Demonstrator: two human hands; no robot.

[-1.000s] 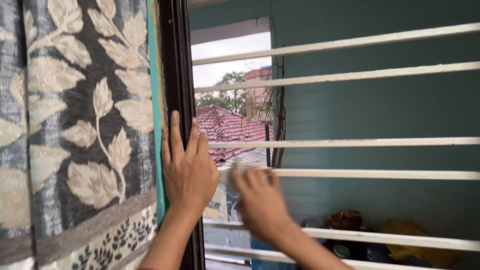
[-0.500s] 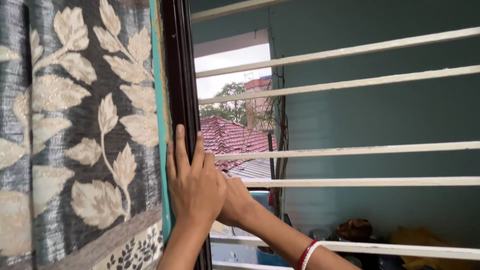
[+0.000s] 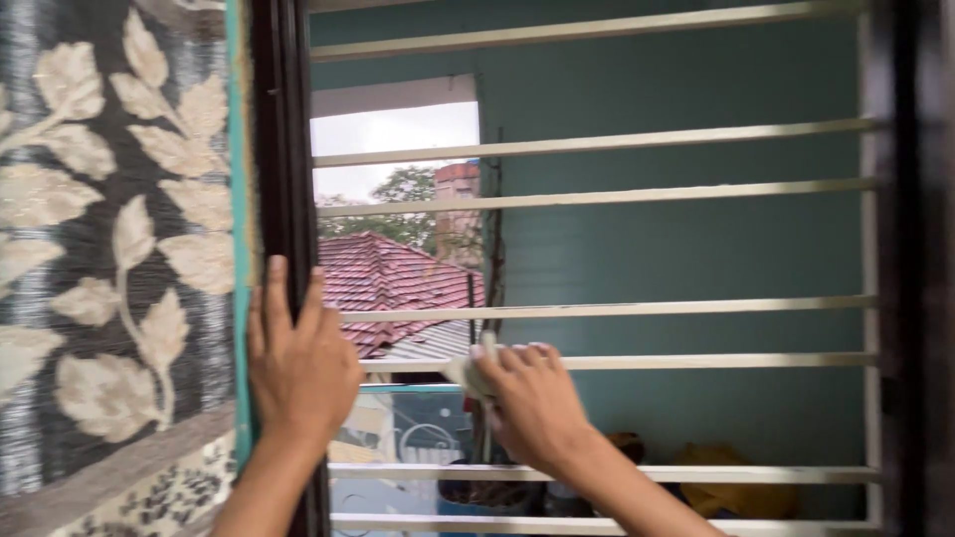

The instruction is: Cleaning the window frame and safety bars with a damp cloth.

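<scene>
Wall outside: flat teal wall (image 3: 686, 239) fills most of the view beyond the window, right of an open gap showing pale sky.
Curtain: grey woven curtain with cream leaf pattern (image 3: 109, 259) hangs at far left, edged by a narrow teal strip.
Window frame: dark brown wooden upright (image 3: 284, 169) stands just right of the curtain; a second dark upright closes the right edge.
Grille: cream-painted horizontal metal bars (image 3: 647, 194) run across the opening, one above another, well spaced.
Roof: red tiled roof (image 3: 383, 273) shows through the gap, with a green tree (image 3: 403, 189) behind it.
Left hand: left hand (image 3: 298, 368) lies flat against the dark upright, fingers straight, close together, pointing up; the forearm rises from the bottom edge.
Right hand: right hand (image 3: 532, 403) rests against a lower bar, fingers curled and bunched over a cloth, knuckles toward the camera.
Cloth: small pale crumpled cloth (image 3: 468, 370) is pressed on that lower bar under the right fingertips, just right of the left hand; only its left end shows.
Below the grille: dark and yellow shapes sit low behind the bars, too blurred to tell.
</scene>
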